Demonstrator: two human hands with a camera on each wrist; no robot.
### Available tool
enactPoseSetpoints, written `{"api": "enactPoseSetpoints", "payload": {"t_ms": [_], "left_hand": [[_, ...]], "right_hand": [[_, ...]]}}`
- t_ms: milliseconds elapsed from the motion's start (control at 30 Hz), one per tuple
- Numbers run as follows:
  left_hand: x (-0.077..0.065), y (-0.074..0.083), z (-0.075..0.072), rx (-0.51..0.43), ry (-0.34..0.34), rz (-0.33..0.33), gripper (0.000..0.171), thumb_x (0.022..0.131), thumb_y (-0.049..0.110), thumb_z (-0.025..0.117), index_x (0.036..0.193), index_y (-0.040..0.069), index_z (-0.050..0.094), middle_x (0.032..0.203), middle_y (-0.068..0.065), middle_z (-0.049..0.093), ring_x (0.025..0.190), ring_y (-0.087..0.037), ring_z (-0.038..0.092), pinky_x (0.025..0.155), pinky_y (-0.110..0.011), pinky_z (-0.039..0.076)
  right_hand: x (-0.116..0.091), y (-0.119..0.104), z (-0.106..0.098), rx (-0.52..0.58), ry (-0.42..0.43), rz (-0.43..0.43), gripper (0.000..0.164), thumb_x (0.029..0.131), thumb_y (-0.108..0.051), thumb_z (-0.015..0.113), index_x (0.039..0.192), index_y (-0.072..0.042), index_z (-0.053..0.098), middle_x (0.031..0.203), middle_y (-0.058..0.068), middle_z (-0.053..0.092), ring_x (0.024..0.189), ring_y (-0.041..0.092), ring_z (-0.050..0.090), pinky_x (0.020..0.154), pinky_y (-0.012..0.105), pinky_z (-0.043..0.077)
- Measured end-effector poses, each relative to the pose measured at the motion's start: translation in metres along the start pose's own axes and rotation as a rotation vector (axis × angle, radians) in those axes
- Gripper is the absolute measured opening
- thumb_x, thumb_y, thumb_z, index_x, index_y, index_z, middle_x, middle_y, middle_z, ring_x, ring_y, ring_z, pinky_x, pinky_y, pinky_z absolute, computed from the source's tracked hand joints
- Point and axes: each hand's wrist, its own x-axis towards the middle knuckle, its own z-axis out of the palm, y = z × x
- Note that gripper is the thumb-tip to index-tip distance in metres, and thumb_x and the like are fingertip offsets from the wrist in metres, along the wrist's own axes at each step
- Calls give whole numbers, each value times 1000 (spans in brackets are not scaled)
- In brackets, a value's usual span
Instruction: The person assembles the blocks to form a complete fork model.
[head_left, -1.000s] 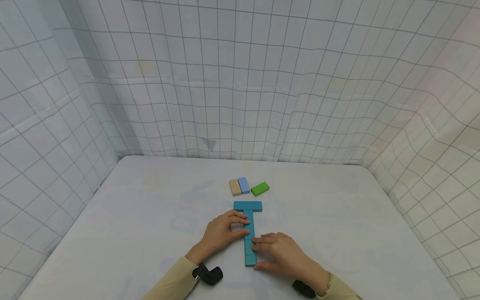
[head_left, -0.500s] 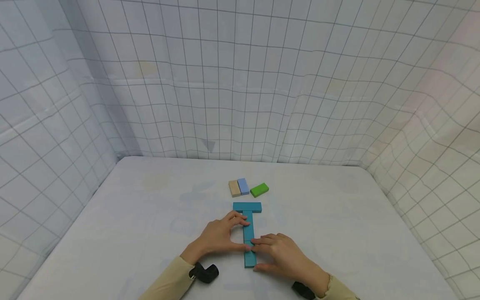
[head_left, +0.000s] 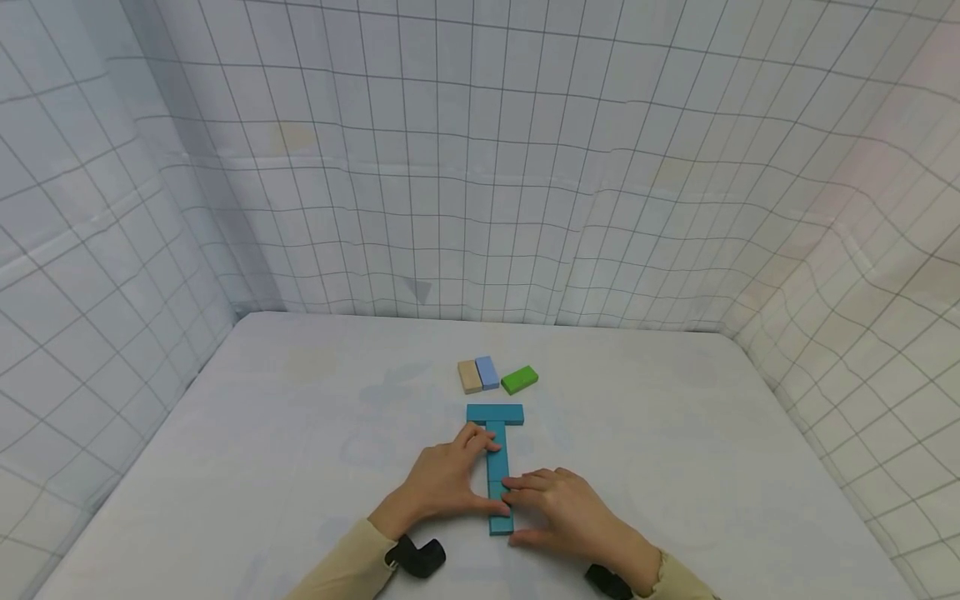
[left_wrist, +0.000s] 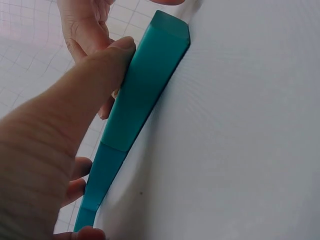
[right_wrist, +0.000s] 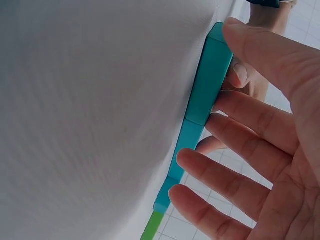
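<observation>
Teal rectangular blocks lie flat in a T shape. The crossbar block (head_left: 495, 412) is at the far end, and a stem of an upper block (head_left: 498, 467) and a lower block (head_left: 501, 526) runs toward me. My left hand (head_left: 442, 482) is left of the stem, fingertips on the upper block and thumb stretched onto the lower one. From the right, my right hand (head_left: 564, 510) touches the lower block with extended fingers. In the right wrist view, its thumb (right_wrist: 245, 40) is at the lower block's near end. The fingers partly hide the stem.
Beyond the crossbar lie a tan block (head_left: 470, 377), a light blue block (head_left: 487, 373) and a green block (head_left: 520, 380). A white cloth covers the table (head_left: 675, 433). Behind it hangs a grid-patterned curtain (head_left: 495, 192).
My left thumb has slid along the stem toward me, from the upper block to the lower one, while the left fingertips stay near the upper block. The right hand has barely moved.
</observation>
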Motion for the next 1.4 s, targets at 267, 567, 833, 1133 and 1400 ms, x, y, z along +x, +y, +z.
{"api": "enactPoseSetpoints", "payload": {"t_ms": [267,567,833,1133,1400], "left_hand": [[0,1,1,-6,-6,-17,85,64,82,60,126,25,50,122,6,41,61,-6,45,50,-21,36],[-1,-1,3,13,17,2,85,63,83,58,126,26,51,122,5,43,58,-5,43,49,-20,35],[-1,-2,5,15,29,8,86,63,83,59,126,25,51,121,5,43,59,-4,44,51,-20,36],[0,-3,5,20,25,2,87,63,84,57,126,25,52,121,5,42,61,-5,44,51,-20,37],[-1,-2,4,10,33,12,89,64,83,58,128,22,54,118,6,42,55,-4,41,48,-20,34]], "right_hand": [[-1,0,1,12,1,-8,49,84,-51,67,117,-16,69,127,-5,59,112,12,55,85,41,47],[-3,9,-1,156,-8,-34,45,83,-46,70,117,-16,69,128,-3,58,113,10,54,88,36,47],[0,19,-2,256,-1,-50,37,88,-42,66,115,-17,70,126,-1,59,114,11,54,90,33,45],[10,33,-9,267,112,-20,26,91,-33,66,109,-15,72,118,-1,63,109,11,57,87,34,47],[25,48,-9,216,240,37,18,86,-22,72,101,-12,73,99,-6,66,94,10,61,78,30,50]]}}
